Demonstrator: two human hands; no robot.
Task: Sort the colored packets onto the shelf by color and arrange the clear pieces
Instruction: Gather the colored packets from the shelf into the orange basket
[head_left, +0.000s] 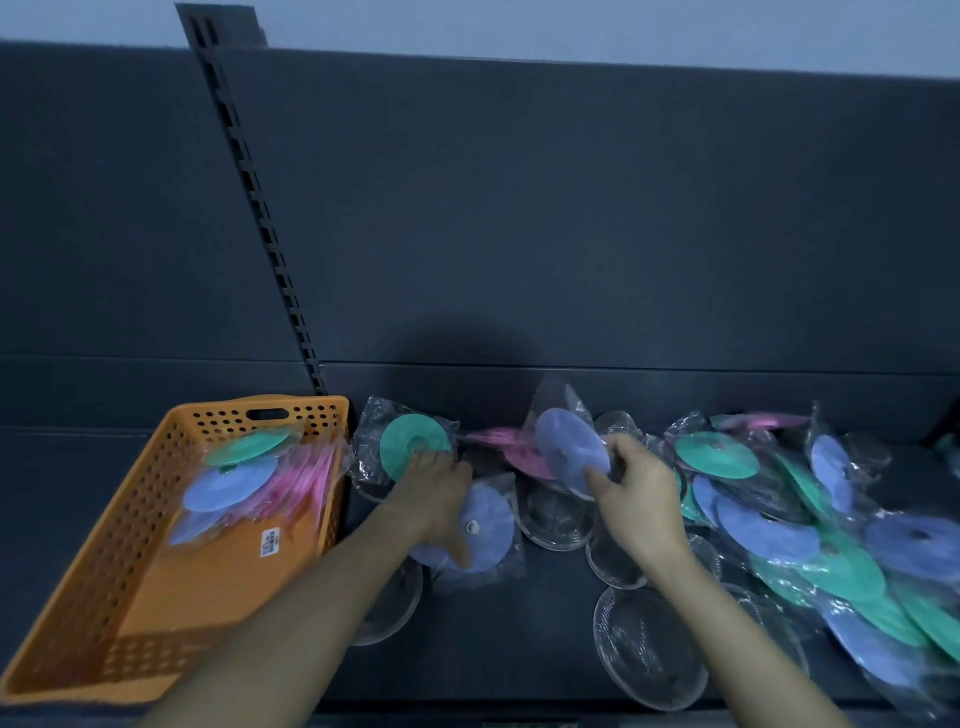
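Observation:
My left hand grips the lower edge of a green packet that leans against the shelf's back wall, just right of the basket. My right hand pinches a blue packet and holds it tilted above the shelf. Another blue packet lies flat under my left wrist. Pink packets lie behind, between my two hands. Clear mesh bowl-like pieces are scattered on the shelf in front of my hands. A heap of blue and green packets fills the right side.
An orange perforated basket stands at the left with green, blue and pink packets in its far end. A slotted upright post rises behind it. The dark back wall runs along the rear of the shelf.

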